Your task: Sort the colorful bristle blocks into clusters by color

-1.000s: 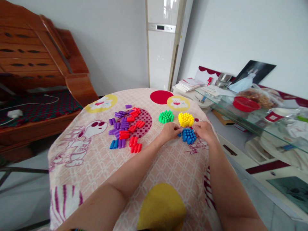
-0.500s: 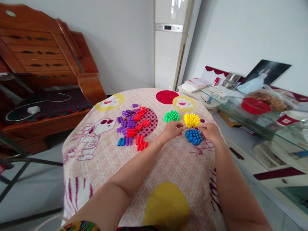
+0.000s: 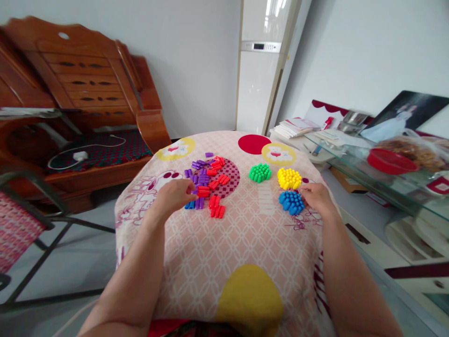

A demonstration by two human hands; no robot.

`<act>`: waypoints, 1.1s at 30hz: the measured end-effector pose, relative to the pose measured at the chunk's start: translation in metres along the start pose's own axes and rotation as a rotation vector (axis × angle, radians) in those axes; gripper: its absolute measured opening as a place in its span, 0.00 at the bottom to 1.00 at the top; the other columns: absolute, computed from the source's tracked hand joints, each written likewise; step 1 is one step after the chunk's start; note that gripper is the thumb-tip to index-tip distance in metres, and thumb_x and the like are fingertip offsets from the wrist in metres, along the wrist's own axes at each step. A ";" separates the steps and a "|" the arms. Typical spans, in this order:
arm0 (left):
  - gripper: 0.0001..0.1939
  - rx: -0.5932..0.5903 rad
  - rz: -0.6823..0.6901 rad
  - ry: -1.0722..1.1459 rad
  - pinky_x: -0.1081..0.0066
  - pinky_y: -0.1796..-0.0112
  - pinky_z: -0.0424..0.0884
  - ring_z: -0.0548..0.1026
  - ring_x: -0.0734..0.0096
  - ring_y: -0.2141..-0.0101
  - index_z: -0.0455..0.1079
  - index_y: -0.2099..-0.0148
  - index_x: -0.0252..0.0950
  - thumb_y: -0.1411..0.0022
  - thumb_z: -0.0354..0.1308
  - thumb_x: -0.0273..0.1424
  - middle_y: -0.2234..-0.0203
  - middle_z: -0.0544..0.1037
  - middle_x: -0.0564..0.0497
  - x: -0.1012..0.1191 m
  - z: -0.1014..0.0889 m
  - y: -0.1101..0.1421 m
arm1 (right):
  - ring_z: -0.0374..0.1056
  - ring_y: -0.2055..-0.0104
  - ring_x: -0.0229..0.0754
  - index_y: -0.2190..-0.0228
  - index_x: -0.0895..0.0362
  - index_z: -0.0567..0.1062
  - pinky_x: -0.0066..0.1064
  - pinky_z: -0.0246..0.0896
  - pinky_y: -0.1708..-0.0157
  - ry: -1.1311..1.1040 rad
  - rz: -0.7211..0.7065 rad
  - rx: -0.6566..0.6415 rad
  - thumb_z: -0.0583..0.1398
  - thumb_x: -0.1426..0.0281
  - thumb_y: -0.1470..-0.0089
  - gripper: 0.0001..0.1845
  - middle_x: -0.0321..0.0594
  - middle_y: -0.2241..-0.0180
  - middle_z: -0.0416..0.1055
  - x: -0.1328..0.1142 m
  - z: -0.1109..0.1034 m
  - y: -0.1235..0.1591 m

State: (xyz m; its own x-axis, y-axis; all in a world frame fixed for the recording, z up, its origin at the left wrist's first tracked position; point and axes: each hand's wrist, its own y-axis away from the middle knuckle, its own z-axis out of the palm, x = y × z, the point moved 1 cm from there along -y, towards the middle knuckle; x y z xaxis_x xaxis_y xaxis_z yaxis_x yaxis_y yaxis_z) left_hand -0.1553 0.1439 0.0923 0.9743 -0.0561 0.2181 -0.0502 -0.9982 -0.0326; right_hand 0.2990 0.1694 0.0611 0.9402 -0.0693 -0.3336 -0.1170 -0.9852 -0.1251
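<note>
My left hand (image 3: 172,197) hovers at the left pile, fingers bent and thumb apart from the index finger, close to the blue plastic pegs (image 3: 190,205). Purple pegs (image 3: 202,179) and red pegs (image 3: 216,207) lie around it in short rows, partly hidden by the hand. My right hand (image 3: 318,197) is at the right edge of a standing blue peg cluster (image 3: 292,202), fingers curled with the tips pinched together; anything between them is too small to make out. Just behind stands a yellow cluster (image 3: 289,178), and a green cluster (image 3: 260,172) is further left.
A patterned cloth (image 3: 242,238) covers the round table. To the right, a glass shelf (image 3: 365,173) carries a red bowl (image 3: 392,160) and papers. A wooden bench (image 3: 87,100) stands at the back left, with a folding chair (image 3: 21,224) nearer.
My left hand has moved left from beside the green and blue clusters to the loose purple and blue pegs. My right hand stays by the blue cluster. The view has shifted left.
</note>
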 end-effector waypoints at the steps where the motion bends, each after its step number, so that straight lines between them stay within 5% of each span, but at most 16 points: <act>1: 0.09 -0.045 -0.029 0.035 0.67 0.67 0.67 0.77 0.58 0.67 0.76 0.64 0.37 0.50 0.64 0.32 0.70 0.80 0.46 -0.010 0.004 0.005 | 0.71 0.69 0.42 0.69 0.59 0.82 0.26 0.60 0.70 0.001 -0.005 0.001 0.55 0.73 0.46 0.14 0.42 0.76 0.76 0.000 0.000 0.000; 8: 0.13 -0.063 -0.027 0.306 0.66 0.66 0.70 0.78 0.59 0.68 0.73 0.62 0.38 0.53 0.61 0.34 0.69 0.80 0.48 -0.024 0.023 0.016 | 0.72 0.68 0.42 0.69 0.59 0.82 0.26 0.60 0.69 0.014 0.027 -0.003 0.55 0.73 0.45 0.14 0.43 0.75 0.77 -0.002 -0.001 0.000; 16: 0.09 0.036 0.027 0.216 0.68 0.67 0.68 0.77 0.62 0.70 0.74 0.64 0.40 0.48 0.57 0.35 0.73 0.80 0.51 0.003 0.004 0.018 | 0.74 0.68 0.42 0.67 0.60 0.82 0.26 0.62 0.68 -0.100 0.070 -0.026 0.53 0.72 0.44 0.16 0.44 0.74 0.78 -0.004 -0.003 0.003; 22: 0.11 0.059 0.197 0.369 0.72 0.67 0.69 0.76 0.68 0.70 0.74 0.59 0.38 0.45 0.57 0.32 0.69 0.81 0.52 0.067 0.004 0.009 | 0.75 0.64 0.44 0.66 0.60 0.83 0.26 0.63 0.66 -0.062 0.061 0.016 0.55 0.73 0.44 0.16 0.46 0.71 0.79 -0.009 -0.009 0.005; 26: 0.12 -0.112 0.458 0.527 0.74 0.68 0.68 0.76 0.72 0.71 0.74 0.57 0.37 0.43 0.57 0.28 0.71 0.80 0.53 0.126 0.029 0.000 | 0.75 0.64 0.43 0.65 0.61 0.83 0.26 0.63 0.66 -0.058 0.067 0.004 0.55 0.72 0.44 0.16 0.46 0.70 0.79 -0.011 -0.009 0.005; 33: 0.13 -0.104 0.681 0.607 0.73 0.63 0.69 0.75 0.72 0.67 0.73 0.57 0.36 0.43 0.53 0.20 0.67 0.79 0.52 0.190 0.079 -0.018 | 0.74 0.65 0.41 0.65 0.60 0.82 0.26 0.62 0.67 -0.085 0.066 -0.015 0.54 0.72 0.43 0.16 0.44 0.71 0.79 -0.008 -0.005 0.004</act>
State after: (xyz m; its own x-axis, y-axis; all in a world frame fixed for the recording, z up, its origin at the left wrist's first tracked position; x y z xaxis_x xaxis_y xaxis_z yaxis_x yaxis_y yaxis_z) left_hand 0.0477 0.1533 0.0571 0.4458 -0.6048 0.6598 -0.6197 -0.7405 -0.2601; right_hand 0.2928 0.1651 0.0678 0.9001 -0.1216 -0.4184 -0.1729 -0.9811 -0.0866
